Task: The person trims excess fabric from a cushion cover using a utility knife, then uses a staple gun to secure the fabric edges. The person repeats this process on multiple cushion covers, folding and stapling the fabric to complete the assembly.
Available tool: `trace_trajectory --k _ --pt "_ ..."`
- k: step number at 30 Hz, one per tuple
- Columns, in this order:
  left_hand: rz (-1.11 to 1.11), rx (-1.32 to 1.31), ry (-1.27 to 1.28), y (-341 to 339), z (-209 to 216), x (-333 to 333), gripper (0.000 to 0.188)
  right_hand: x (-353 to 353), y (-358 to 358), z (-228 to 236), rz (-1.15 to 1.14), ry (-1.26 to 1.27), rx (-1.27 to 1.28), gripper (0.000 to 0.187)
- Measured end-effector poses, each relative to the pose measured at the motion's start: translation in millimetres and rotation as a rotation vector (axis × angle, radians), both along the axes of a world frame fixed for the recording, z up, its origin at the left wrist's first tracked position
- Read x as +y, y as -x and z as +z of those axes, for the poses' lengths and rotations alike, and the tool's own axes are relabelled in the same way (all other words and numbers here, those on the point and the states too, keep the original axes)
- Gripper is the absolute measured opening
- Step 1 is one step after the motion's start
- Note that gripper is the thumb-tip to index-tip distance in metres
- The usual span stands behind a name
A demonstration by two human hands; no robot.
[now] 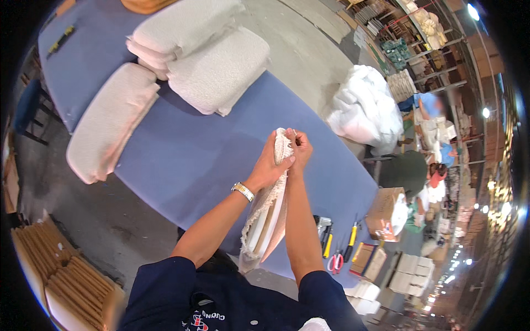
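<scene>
Navy shirt near slim, cream, ragged-edged fabric-covered piece

The left hand and right hand are gripping the far end of a frayed pad. White cushions are lying on the blue table; tools are lying nearer.
</scene>
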State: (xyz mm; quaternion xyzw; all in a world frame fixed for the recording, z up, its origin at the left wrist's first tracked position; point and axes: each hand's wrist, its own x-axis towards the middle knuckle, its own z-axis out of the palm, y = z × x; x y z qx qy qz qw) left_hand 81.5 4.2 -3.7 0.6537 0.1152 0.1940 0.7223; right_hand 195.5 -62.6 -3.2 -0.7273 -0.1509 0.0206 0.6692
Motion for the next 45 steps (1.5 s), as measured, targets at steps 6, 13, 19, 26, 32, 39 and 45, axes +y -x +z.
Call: trace_trajectory --k 6,13,19,26,32,39,45 --pt "-0.042 -0.069 0.42 -42.8 -48.5 -10.0 0.079 -10.6 -19.6 -9.6 -0.093 0.157 0.028 0.021" --pt "-0.354 0.093 0.912 -99.0 -47.1 42.2 0.062 -18.2 -50.6 28.5 0.156 0.384 0.106 0.021" --pt "-0.399 0.023 0.245 -144.4 -40.0 42.8 0.048 -19.3 -65.5 20.3 0.022 0.421 -0.113 0.028" --pt "-0.64 0.074 -0.031 -170.0 -48.1 38.6 0.054 -22.1 -38.1 4.8 -0.189 0.019 -0.024 0.027" --pt "-0.481 0.291 0.315 -148.4 -18.8 33.8 0.06 -38.2 -11.2 22.6 -0.011 0.067 -0.101 0.021" --pt "-0.068 -0.003 0.448 -89.6 10.7 -1.5 0.066 -51.7 -8.9 10.3 -0.042 -0.052 -0.005 0.019" --pt "0.156 0.132 -0.14 -52.0 44.5 -33.6 0.043 -44.2 -8.5 10.6 -0.082 -0.24 0.132 0.019"
